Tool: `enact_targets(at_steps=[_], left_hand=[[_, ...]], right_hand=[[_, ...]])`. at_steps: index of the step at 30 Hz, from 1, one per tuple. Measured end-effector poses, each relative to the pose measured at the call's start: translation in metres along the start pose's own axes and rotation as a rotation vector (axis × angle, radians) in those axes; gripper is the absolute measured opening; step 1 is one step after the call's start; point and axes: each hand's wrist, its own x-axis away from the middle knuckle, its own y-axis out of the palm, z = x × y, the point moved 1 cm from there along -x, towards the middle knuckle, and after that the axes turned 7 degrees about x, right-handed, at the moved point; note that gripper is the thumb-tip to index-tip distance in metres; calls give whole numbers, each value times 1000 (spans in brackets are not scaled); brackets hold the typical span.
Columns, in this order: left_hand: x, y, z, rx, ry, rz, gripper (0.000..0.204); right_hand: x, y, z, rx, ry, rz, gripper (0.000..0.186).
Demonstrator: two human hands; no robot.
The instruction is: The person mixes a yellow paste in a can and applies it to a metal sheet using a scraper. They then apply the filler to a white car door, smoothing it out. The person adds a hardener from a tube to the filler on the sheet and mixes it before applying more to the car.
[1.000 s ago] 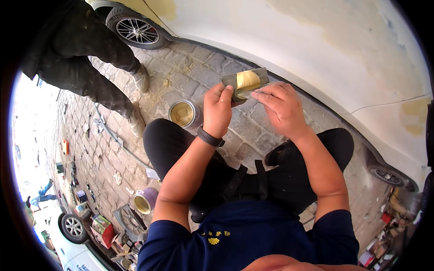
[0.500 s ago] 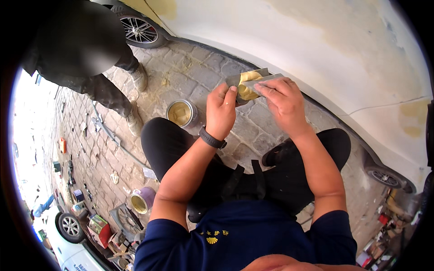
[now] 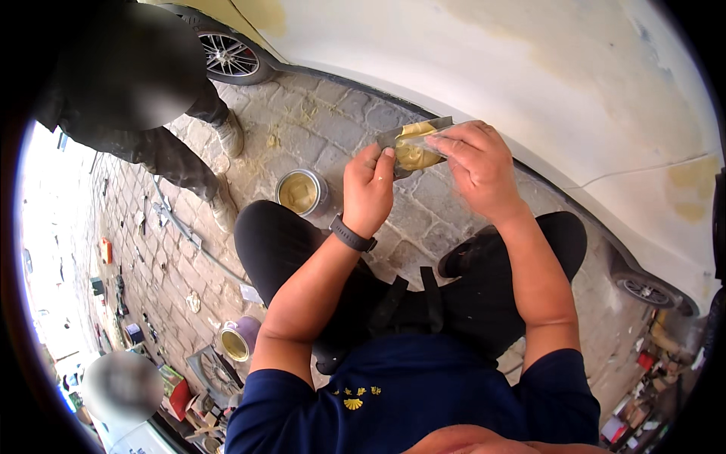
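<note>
My left hand point(image 3: 367, 188) is closed on a flat grey metal putty plate point(image 3: 437, 123), its thumb lying along the near side. Yellow-beige body filler point(image 3: 417, 157) is heaped in a wet, smeared mound on that plate. Between the fingers of my right hand point(image 3: 481, 171) is a thin grey spreader point(image 3: 425, 141), tilted with its blade against the filler. My right fingers hide part of the spreader. Both hands are held above my knees, close to the white car side point(image 3: 484, 72). Beyond my left knee stands an open tin point(image 3: 324, 184) with filler of a similar colour inside.
A co-worker's legs point(image 3: 178, 163) stand at the upper left, near a car wheel point(image 3: 231, 57). A second tin point(image 3: 243, 333) lies by my left elbow. A hose point(image 3: 189, 236) crosses the paving, and tools and boxes point(image 3: 178, 397) are scattered to the left.
The spreader in my right hand has swung flatter and drawn across the filler, uncovering more of it. My left hand has barely moved. A blurred round patch has appeared at the lower left.
</note>
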Motion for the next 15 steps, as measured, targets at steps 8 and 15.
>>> enact_targets(at_steps=[8, 15], left_hand=[[-1, -2, -2, -115, 55, 2, 25], [3, 2, 8, -88, 81, 39, 28]], right_hand=[[0, 6, -1, -24, -25, 7, 36], [-1, 10, -1, -17, 5, 33, 33]])
